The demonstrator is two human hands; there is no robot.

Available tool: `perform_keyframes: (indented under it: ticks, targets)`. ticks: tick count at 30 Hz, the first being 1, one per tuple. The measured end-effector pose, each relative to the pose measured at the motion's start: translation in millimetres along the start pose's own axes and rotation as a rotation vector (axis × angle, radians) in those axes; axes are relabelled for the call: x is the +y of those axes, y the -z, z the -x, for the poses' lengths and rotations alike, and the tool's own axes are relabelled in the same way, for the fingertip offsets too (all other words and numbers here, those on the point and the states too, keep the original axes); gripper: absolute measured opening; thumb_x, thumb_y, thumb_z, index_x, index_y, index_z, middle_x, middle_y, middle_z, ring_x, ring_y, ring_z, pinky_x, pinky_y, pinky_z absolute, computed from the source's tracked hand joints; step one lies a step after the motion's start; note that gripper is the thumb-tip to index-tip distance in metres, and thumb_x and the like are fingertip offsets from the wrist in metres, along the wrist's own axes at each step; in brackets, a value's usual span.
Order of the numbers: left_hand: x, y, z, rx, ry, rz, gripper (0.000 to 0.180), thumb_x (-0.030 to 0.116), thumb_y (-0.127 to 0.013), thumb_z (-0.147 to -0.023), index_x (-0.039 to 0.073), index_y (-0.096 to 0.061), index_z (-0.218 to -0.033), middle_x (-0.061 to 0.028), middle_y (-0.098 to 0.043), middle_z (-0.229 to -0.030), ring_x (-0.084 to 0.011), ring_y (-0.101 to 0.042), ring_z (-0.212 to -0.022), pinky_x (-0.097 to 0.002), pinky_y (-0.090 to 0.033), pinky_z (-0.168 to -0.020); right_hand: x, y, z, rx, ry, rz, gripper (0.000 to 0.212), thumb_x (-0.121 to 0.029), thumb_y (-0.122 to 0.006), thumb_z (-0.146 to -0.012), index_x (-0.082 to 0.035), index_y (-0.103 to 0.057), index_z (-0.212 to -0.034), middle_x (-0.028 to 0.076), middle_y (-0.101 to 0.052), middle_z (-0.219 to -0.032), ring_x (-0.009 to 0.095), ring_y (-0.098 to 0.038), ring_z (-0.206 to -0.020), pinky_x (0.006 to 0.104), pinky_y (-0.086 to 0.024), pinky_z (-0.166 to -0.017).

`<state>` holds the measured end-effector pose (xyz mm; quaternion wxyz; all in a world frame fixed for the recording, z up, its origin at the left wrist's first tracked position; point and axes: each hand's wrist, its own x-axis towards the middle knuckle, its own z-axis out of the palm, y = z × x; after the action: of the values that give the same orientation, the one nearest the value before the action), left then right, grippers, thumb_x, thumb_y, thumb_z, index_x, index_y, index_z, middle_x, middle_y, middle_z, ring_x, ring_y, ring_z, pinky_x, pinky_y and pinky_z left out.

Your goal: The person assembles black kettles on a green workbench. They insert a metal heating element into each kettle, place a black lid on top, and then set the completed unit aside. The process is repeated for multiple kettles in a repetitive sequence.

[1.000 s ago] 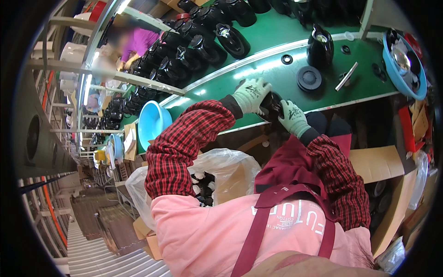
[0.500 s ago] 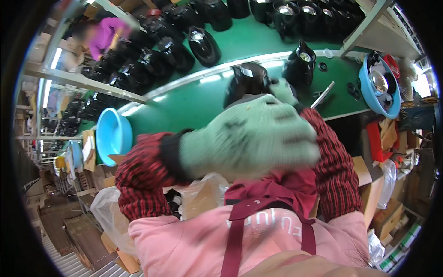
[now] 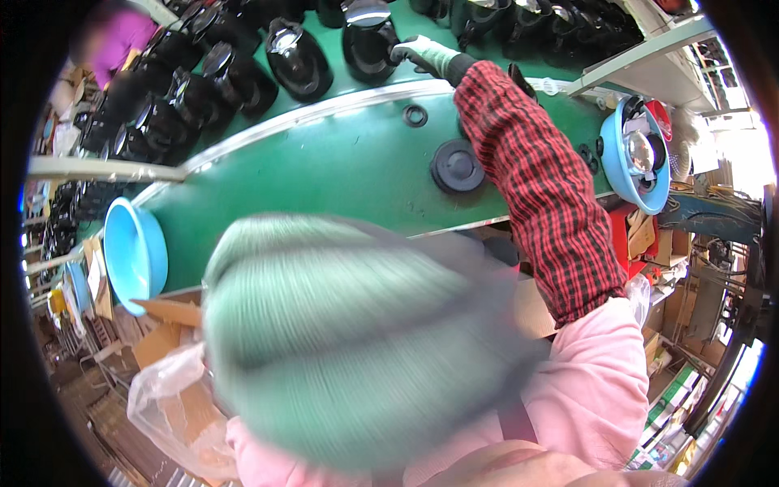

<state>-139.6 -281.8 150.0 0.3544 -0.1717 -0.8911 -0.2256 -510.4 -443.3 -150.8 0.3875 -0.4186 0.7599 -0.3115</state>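
Note:
My right arm stretches far across the green bench, and the gloved fingers of my right hand [image 3: 428, 55] close on the side of a glossy black appliance body [image 3: 367, 50]. That body stands upright on the far strip, beyond the pale rail. Very close to the camera, my left hand [image 3: 341, 333] is a large green blur in its knitted glove, its fingers smeared by motion. A black round base-like disc [image 3: 459, 167] lies on the near bench beside my right sleeve. Farther off is a small black ring [image 3: 415, 115].
Rows of black appliance bodies [image 3: 299, 58] line the far strip. Blue basins stand at left [image 3: 135, 256] and right [image 3: 623, 154], the right one holding parts. Metal posts [image 3: 105, 169] cross both sides. A cardboard box with plastic film [image 3: 182, 406] sits at lower left. Another person [image 3: 122, 40] is at upper left.
My right hand has gone from the near bench to the far strip, where it grips a black body. My left hand has come up close to the camera. The view has shifted.

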Motion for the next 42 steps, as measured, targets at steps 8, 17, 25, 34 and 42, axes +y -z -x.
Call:
perform_keyframes:
  ticks: [8, 17, 25, 34, 42]
  targets:
    - [-51, -248, 289, -0.619, 1.304, -0.593, 0.112, 0.068, -0.065, -0.091, -0.005, -0.025, -0.166, -0.0337, -0.026, -0.170, -0.0505, -0.029, -0.156, -0.0713, -0.024, -0.122, 49, 168, -39, 0.487, -0.137, 1.136, 0.089, -0.052, -0.066, -0.093, -0.015, -0.034, -0.167, 0.024, -0.031, -0.171, 0.047, -0.034, -0.153, 0.0578, -0.032, -0.124]
    - [-49, -260, 302, -0.494, 1.398, -0.554, 0.117, 0.068, -0.078, -0.079, 0.004, -0.032, -0.165, -0.0253, -0.025, -0.172, -0.0460, -0.024, -0.158, -0.0719, -0.023, -0.121, -6, 168, 37, 0.735, 0.175, 1.239, 0.037, -0.017, -0.056, -0.101, -0.022, -0.066, -0.137, 0.015, -0.068, -0.130, 0.031, -0.075, -0.103, 0.0494, -0.060, -0.083]
    - [-35, -200, 233, 0.881, 1.122, 1.640, 0.056, 0.043, -0.052, -0.113, 0.005, -0.049, -0.154, -0.0145, -0.065, -0.144, -0.0272, -0.066, -0.126, -0.0460, -0.052, -0.111, -37, 117, 349, 0.600, 0.772, 0.268, 0.058, 0.008, -0.070, -0.092, 0.000, -0.058, -0.148, 0.018, -0.068, -0.137, 0.030, -0.071, -0.117, 0.0391, -0.058, -0.097]
    - [151, -159, 251, 0.666, 0.861, 1.850, 0.049, 0.026, -0.064, -0.102, 0.004, -0.059, -0.146, -0.0097, -0.069, -0.138, -0.0213, -0.065, -0.121, -0.0397, -0.052, -0.109, 32, -34, 540, 0.029, 0.606, 0.207, 0.051, -0.003, -0.086, -0.062, 0.001, -0.065, -0.109, 0.030, -0.054, -0.153, 0.053, -0.059, -0.127, 0.0461, -0.052, -0.103]
    - [170, -147, 298, 0.203, 1.280, 0.913, 0.050, 0.010, -0.069, -0.094, 0.001, -0.061, -0.143, -0.0072, -0.072, -0.132, -0.0158, -0.065, -0.115, -0.0370, -0.055, -0.104, 18, -47, 574, 0.023, 0.400, -0.309, 0.054, -0.005, -0.073, -0.091, 0.001, -0.059, -0.143, 0.009, -0.065, -0.132, 0.019, -0.063, -0.118, 0.0323, -0.049, -0.104]
